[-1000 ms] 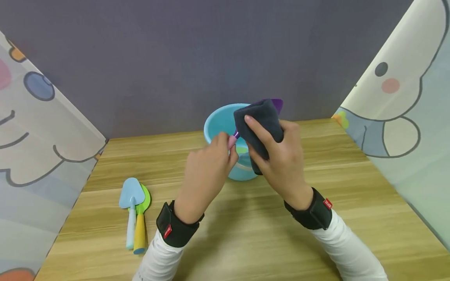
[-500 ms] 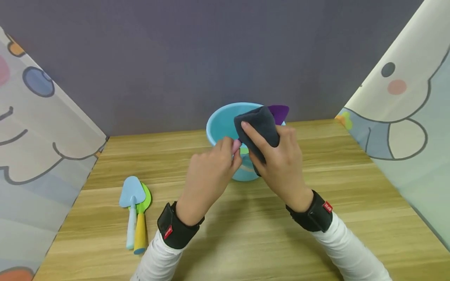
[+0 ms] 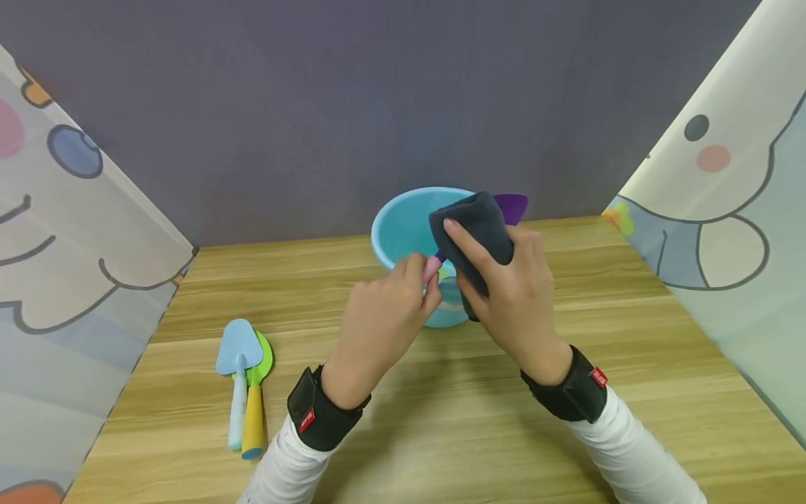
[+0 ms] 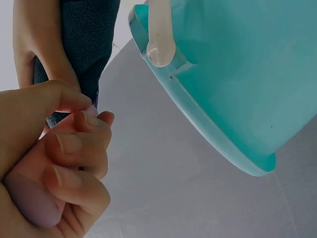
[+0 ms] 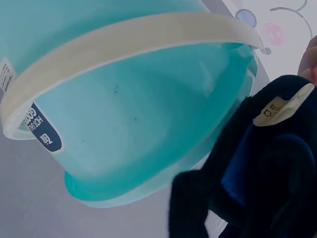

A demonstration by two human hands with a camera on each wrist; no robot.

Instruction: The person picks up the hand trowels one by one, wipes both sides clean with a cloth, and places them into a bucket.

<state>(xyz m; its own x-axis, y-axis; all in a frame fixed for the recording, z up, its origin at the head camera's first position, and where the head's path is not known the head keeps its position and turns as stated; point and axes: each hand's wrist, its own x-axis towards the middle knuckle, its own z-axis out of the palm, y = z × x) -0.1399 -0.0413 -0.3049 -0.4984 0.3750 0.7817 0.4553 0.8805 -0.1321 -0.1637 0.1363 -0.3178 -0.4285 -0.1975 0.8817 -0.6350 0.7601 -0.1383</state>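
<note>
Shifted a little to the right over the last second, toy shovel (image 3: 513,206) and cloth together, with more of the purple blade left bare past the cloth's far edge than a second earlier and the pink handle (image 3: 432,267) drawn slightly out toward the left; read as a wiping stroke along the blade, well under way rather than done. Held up above the near rim of the teal bucket (image 3: 403,224), not resting on anything, blade pointing away and to the right. Looked small and plastic, purple at the blade and short neck, pale pink at the grip, most of the blade hidden. Wrapped over that blade, a dark grey cloth (image 3: 475,224), thick and soft, folded double, with a small white label (image 5: 282,106) showing in the right wrist view. Gripped by the right hand (image 3: 516,301), fingers curled over the top of the cloth and thumb beneath, pressing it round the blade. Pinched at the pink grip by the left hand (image 3: 384,322), fingers (image 4: 74,148) curled tight with the thumb across them. Behind and below, the bucket stood upright on the wooden table (image 3: 441,434), its white bail handle (image 5: 124,39) lying down against the side. Well apart to the left, a blue shovel (image 3: 238,350) lay overlapping a green shovel (image 3: 261,360) with a yellow grip
</note>
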